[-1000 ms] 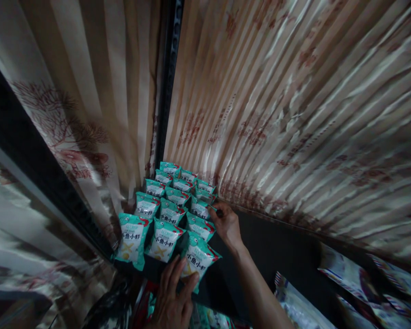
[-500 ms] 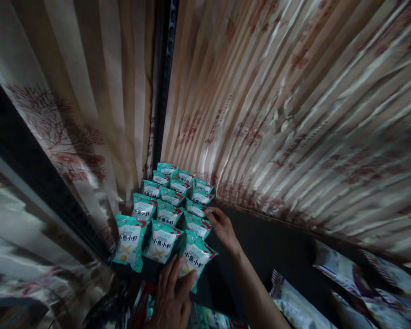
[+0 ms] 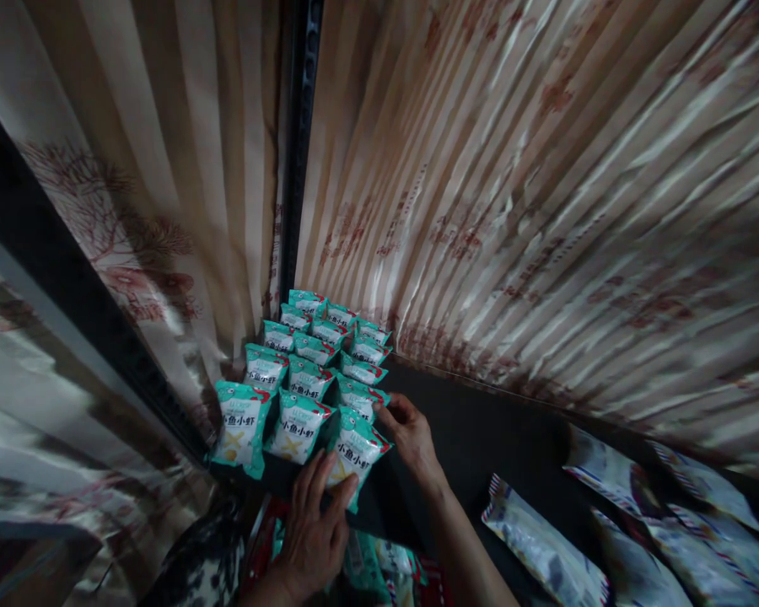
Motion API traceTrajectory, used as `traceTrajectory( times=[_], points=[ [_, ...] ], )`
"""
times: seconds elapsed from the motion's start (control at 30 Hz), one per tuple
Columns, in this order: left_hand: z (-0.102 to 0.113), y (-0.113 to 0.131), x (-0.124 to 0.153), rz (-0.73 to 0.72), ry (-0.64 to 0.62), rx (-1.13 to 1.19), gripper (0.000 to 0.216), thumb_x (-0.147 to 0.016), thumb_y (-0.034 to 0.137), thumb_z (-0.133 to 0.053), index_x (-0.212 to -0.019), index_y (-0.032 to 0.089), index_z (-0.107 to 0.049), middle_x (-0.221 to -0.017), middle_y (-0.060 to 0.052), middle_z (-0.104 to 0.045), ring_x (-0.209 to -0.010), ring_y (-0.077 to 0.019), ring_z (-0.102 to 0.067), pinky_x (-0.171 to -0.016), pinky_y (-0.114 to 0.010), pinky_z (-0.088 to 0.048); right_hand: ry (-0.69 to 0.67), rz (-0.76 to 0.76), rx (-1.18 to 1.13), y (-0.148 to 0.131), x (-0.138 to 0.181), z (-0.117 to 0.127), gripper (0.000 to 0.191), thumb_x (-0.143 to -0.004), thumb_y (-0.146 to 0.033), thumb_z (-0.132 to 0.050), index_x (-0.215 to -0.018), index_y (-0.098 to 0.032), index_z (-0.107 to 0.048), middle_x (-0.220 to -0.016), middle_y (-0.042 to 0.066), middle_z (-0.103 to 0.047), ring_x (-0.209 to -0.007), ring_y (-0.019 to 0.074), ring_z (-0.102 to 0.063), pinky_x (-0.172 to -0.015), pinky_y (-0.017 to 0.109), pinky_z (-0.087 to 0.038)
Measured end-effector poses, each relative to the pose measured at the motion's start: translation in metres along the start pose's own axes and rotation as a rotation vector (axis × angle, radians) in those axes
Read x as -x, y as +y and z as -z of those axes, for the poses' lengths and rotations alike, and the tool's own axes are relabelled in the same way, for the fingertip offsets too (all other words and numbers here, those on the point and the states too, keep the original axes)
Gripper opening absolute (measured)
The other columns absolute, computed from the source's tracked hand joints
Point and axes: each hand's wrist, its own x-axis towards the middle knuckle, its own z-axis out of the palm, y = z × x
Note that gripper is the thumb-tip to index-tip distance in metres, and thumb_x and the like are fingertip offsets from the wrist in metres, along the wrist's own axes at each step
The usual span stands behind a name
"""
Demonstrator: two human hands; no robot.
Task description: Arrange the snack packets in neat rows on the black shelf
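Left hand (image 3: 313,531) flat, fingers open against front teal foil snack packet (image 3: 352,451); right hand (image 3: 411,434) curled at its top-right corner, grip unclear.

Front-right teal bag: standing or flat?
Standing, tilted back: the bag shows its printed face, top edge up. Left hand rests on its front; right hand at its top corner.

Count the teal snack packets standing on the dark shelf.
15 teal packets, three lines of five from the shelf front, where the left hand rests on one beside the right hand, to the back. Some may be hidden.
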Motion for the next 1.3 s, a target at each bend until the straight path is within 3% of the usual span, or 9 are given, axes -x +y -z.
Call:
traceTrajectory(
  times=[0.47, 0.67, 0.9, 0.97, 1.07, 1.13, 1.3],
  points=[
    [0.0, -0.001, 0.0, -0.001, 0.003, 0.012, 0.058, -0.078, 0.003, -0.04, -0.131, 0.026, -0.044, -0.145, -0.009, -0.028, -0.132, -0.0283, -0.029, -0.098, -0.046, -0.039, 0.067, 0.093, 0.057, -0.011, -0.007, 0.004, 0.032, -0.064, -0.048, -0.072, -0.071, -0.019, -0.062, -0.06, -0.003, -0.057, -0.055, 0.0117, -0.05, -0.055, 0.024, -0.042],
    [-0.002, -0.002, 0.002, 0.01, -0.017, 0.016, 0.06, -0.079, 0.004, -0.04, -0.135, 0.028, -0.039, -0.147, -0.008, -0.026, -0.132, -0.0289, -0.028, -0.098, -0.048, -0.039, 0.086, 0.086, 0.014, -0.004, -0.007, 0.0, 0.029, -0.063, -0.044, -0.073, -0.07, -0.019, -0.061, -0.062, -0.003, -0.057, -0.058, 0.0119, -0.051, -0.056, 0.024, -0.042],
    [-0.003, -0.001, 0.003, 0.011, -0.025, -0.016, 0.06, -0.079, 0.005, -0.042, -0.135, 0.028, -0.039, -0.147, -0.008, -0.026, -0.133, -0.0284, -0.027, -0.099, -0.046, -0.038, -0.045, -0.004, -0.031, -0.01, -0.005, -0.003, 0.031, -0.064, -0.046, -0.072, -0.075, -0.018, -0.062, -0.071, 0.0, -0.062, -0.068, 0.0147, -0.057, -0.068, 0.027, -0.046],
    [-0.003, -0.001, 0.003, 0.016, -0.024, -0.023, 0.061, -0.079, 0.005, -0.041, -0.136, 0.029, -0.038, -0.148, -0.008, -0.025, -0.133, -0.028, -0.027, -0.099, -0.046, -0.038, -0.03, -0.025, -0.04, -0.014, 0.001, 0.002, 0.037, -0.066, -0.048, -0.07, -0.089, -0.019, -0.062, -0.082, 0.002, -0.064, -0.075, 0.0166, -0.059, -0.072, 0.029, -0.048],
    [-0.004, -0.001, 0.002, 0.016, -0.028, -0.031, 0.063, -0.08, 0.004, -0.04, -0.137, 0.029, -0.036, -0.149, -0.007, -0.022, -0.134, -0.0282, -0.027, -0.099, -0.046, -0.038, 0.159, -0.037, -0.048, -0.012, 0.021, 0.011, 0.052, -0.073, -0.053, -0.062, -0.113, -0.021, -0.054, -0.102, 0.006, -0.062, -0.085, 0.0189, -0.061, -0.075, 0.032, -0.05],
    [-0.004, -0.001, 0.002, 0.008, -0.039, -0.034, 0.063, -0.079, 0.004, -0.039, -0.137, 0.029, -0.036, -0.15, -0.007, -0.02, -0.134, -0.0285, -0.026, -0.099, -0.046, -0.037, 0.253, -0.054, -0.028, -0.004, 0.041, 0.014, 0.053, -0.077, -0.056, -0.056, -0.117, -0.021, -0.051, -0.107, 0.008, -0.062, -0.091, 0.0201, -0.061, -0.079, 0.034, -0.05],
    [-0.003, -0.001, 0.001, -0.003, -0.073, -0.041, 0.062, -0.078, 0.006, -0.039, -0.136, 0.027, -0.037, -0.151, -0.007, -0.018, -0.136, -0.0291, -0.022, -0.101, -0.048, -0.035, 0.131, -0.136, -0.035, 0.024, 0.09, -0.004, 0.065, -0.069, -0.049, -0.068, -0.124, -0.021, -0.047, -0.113, 0.01, -0.064, -0.105, 0.025, -0.059, -0.091, 0.04, -0.048]
  ],
)
